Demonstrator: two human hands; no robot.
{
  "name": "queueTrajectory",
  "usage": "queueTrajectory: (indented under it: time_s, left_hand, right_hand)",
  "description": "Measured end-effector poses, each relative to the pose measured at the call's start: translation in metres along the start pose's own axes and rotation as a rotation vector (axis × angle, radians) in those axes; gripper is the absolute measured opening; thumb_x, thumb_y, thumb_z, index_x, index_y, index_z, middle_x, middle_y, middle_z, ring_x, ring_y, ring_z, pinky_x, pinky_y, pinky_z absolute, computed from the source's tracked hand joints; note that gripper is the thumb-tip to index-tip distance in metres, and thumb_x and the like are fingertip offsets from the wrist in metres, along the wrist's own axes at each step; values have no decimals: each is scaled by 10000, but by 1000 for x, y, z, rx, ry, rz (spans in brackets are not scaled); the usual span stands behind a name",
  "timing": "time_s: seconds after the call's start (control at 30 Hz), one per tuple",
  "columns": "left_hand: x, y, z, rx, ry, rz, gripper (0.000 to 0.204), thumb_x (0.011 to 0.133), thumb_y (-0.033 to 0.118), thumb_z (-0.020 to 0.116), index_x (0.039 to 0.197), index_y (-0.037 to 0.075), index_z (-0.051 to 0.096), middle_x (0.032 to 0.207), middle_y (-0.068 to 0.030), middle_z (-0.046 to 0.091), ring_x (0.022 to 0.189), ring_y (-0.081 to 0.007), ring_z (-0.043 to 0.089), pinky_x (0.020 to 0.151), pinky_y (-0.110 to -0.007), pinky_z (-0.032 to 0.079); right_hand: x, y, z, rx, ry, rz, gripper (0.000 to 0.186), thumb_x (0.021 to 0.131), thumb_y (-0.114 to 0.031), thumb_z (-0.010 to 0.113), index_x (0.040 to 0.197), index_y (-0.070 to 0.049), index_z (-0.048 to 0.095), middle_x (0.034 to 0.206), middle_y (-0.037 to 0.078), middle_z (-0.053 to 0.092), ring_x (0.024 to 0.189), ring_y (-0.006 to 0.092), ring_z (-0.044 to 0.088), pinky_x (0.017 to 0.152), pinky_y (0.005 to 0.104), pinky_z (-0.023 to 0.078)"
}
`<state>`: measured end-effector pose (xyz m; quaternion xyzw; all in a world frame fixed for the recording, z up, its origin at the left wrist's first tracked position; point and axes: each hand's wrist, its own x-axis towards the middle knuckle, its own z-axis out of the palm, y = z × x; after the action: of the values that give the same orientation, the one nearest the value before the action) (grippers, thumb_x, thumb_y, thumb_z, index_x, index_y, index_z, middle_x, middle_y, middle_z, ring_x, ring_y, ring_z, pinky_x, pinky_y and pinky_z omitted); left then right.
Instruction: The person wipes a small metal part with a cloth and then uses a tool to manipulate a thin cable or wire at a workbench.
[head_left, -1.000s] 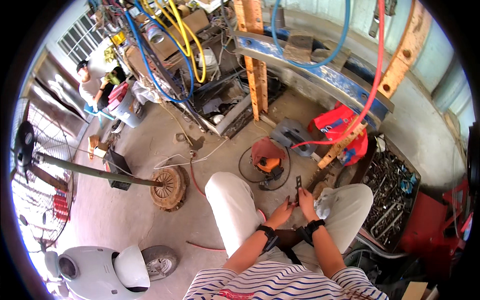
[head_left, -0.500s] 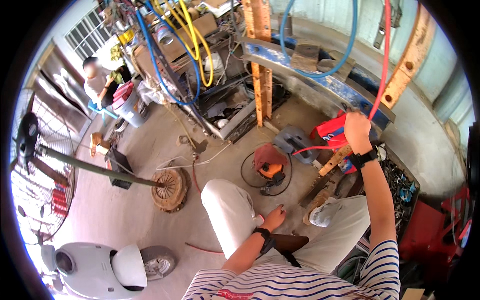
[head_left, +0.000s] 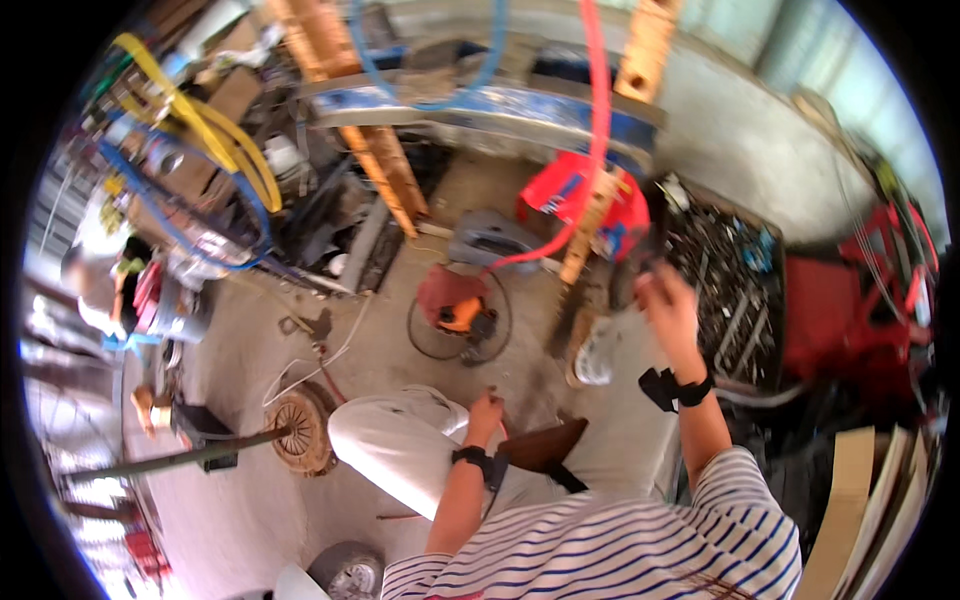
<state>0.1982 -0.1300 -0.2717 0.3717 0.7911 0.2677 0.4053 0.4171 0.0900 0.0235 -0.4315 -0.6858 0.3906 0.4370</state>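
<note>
My right hand is smeared by motion above my right leg, beside a bin of metal bits. A dark shape shows at its fingertips, too blurred to name. My left hand rests by my left knee, its fingers curled together; what they hold, if anything, I cannot make out. Ahead hangs a red bag below the blue beam, with a red hose running down past it. An orange tool, topped by a dark red cloth, stands on the floor within a loop of black cord.
Orange perforated posts hold the blue beam. A grey plastic case lies beneath it. At left are a round clutch-like disc with a pole on it, yellow hoses and a seated person. Red metal equipment stands at right.
My right hand has let go of the red hose by the red bag and moved down and back toward me. The view has swung right. My left hand stays by my knee.
</note>
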Motion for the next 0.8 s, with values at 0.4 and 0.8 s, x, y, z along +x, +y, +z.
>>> queueTrajectory:
  time_s: [0.4,0.8]
  left_hand:
    - [6,3,4,-157,-90,-112,406,808,194,532,1167,4,530,876,-196,649,730,-257,652,709,-347,493]
    - [22,-4,-18,218,19,-176,499,738,189,515,1164,-59,436,1043,-327,549,1007,-447,525,867,-451,434]
  right_hand:
    - [-93,351,-149,120,458,880,161,822,-129,493,770,23,513,578,133,530,428,188,472,409,351,380]
    - [-73,299,-123,-506,165,756,670,830,-153,497,1403,33,203,1147,257,540,966,338,554,832,402,420]
